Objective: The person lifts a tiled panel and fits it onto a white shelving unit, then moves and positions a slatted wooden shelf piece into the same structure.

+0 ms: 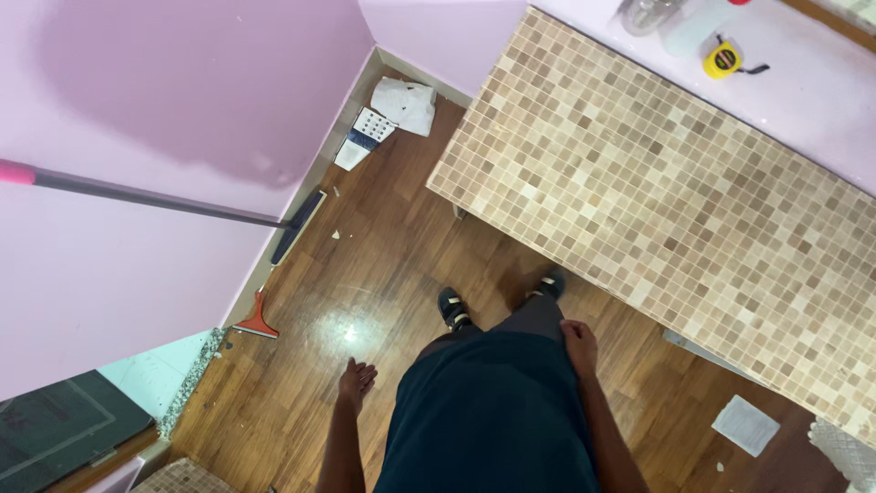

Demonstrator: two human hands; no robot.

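My left hand (356, 382) hangs at my side over the wooden floor (365, 265), fingers loosely apart and holding nothing. My right hand (580, 345) rests against my right hip, fingers curled, with nothing visible in it. Below me are my dark shirt and my two feet in dark sandals (453, 309). A long-handled floor wiper (173, 201) with a pink grip leans against the pink wall at left, its blade on the floor by the skirting. It is well away from both hands.
A long counter with a brown mosaic tile top (657, 201) runs along my right. A small red scraper (256, 321) lies by the wall. Crumpled paper and a card (392, 114) sit in the corner. A yellow tape measure (725, 58) lies on the far ledge. A paper sheet (746, 424) lies on the floor.
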